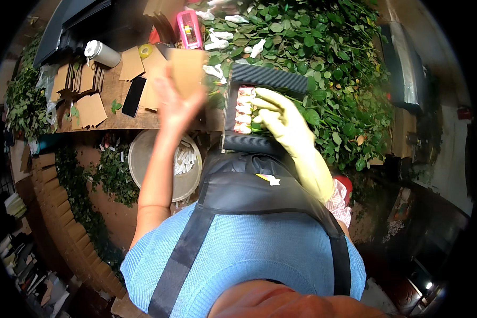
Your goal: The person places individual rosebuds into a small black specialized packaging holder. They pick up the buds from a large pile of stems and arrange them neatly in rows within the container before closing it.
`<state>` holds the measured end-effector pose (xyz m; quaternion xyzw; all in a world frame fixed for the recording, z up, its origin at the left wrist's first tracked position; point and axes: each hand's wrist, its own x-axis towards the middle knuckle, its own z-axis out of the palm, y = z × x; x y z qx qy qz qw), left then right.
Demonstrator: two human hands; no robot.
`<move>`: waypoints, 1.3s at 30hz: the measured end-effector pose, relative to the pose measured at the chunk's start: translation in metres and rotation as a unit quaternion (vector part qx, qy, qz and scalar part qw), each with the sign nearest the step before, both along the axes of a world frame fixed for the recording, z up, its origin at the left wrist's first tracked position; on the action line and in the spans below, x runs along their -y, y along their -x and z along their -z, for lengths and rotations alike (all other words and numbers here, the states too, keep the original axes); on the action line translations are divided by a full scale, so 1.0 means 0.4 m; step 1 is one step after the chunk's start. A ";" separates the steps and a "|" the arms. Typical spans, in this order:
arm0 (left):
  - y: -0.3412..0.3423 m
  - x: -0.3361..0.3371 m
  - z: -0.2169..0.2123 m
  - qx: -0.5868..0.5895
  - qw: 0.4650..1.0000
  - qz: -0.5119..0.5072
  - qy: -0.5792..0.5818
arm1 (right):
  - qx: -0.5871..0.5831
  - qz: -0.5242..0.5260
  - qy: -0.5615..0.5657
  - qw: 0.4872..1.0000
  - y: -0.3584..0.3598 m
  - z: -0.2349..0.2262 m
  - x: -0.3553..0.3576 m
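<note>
My left hand [176, 106], bare and smeared by motion, holds up a tan cardboard piece [189, 71] above the table's front edge. A pale yellow rubber glove covers my right hand [281, 119]. Its fingers are stretched out and apart, lying at the pink and cream roses [243, 109]. The rose heads are lined up in a row inside a black corrugated holder [267, 76], which wraps them on the far and near sides. Their stems are mostly hidden under the glove.
Leafy rose stems [339, 79] pile up on the right, with white-wrapped heads [217, 40] at their left end. On the wooden table are a pink tape dispenser [189, 31], a phone [134, 97], a white bottle [102, 53] and cardboard pieces [90, 110]. A round bin [148, 168] stands below.
</note>
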<state>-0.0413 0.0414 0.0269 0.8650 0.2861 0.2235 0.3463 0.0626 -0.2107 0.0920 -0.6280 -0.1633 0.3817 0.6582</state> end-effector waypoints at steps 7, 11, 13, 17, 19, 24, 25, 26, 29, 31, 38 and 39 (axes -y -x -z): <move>0.017 0.189 0.023 0.022 0.962 0.196 0.189 | -0.089 -0.082 0.176 0.977 -0.133 0.087 0.047; -0.012 0.118 0.069 0.005 0.975 0.195 0.110 | -0.075 -0.118 0.247 0.959 -0.178 0.186 0.041; -0.050 0.116 0.058 -0.030 0.954 0.290 0.063 | -0.065 -0.113 0.244 0.961 -0.175 0.215 0.028; -0.140 0.149 0.064 -0.122 0.871 0.473 -0.053 | -0.010 -0.121 0.296 0.948 -0.156 0.189 0.009; -0.172 0.169 0.057 -0.197 0.859 0.469 -0.068 | 0.081 -0.133 0.385 0.910 -0.130 0.088 0.006; -0.247 0.215 -0.016 -0.387 0.795 0.458 -0.088 | -0.022 -0.211 0.376 0.902 -0.060 -0.029 0.182; -0.257 0.220 -0.021 -0.406 0.785 0.459 -0.090 | -0.065 -0.275 0.391 0.876 -0.056 0.011 0.246; -0.261 0.220 -0.017 -0.407 0.786 0.458 -0.086 | -0.098 -0.214 0.412 0.880 -0.042 0.076 0.297; -0.264 0.210 0.033 -0.382 0.795 0.459 -0.112 | 0.276 -0.391 0.557 0.679 0.026 0.358 0.419; -0.263 0.208 0.020 -0.411 0.790 0.446 -0.086 | 0.189 -0.244 0.273 0.911 0.017 0.169 0.341; -0.257 0.129 0.194 -0.289 0.791 0.522 -0.136 | 0.608 -0.066 0.079 0.787 -0.043 0.061 0.182; -0.256 0.114 0.227 -0.299 0.802 0.505 -0.109 | 0.642 -0.066 0.122 0.754 -0.048 0.061 0.163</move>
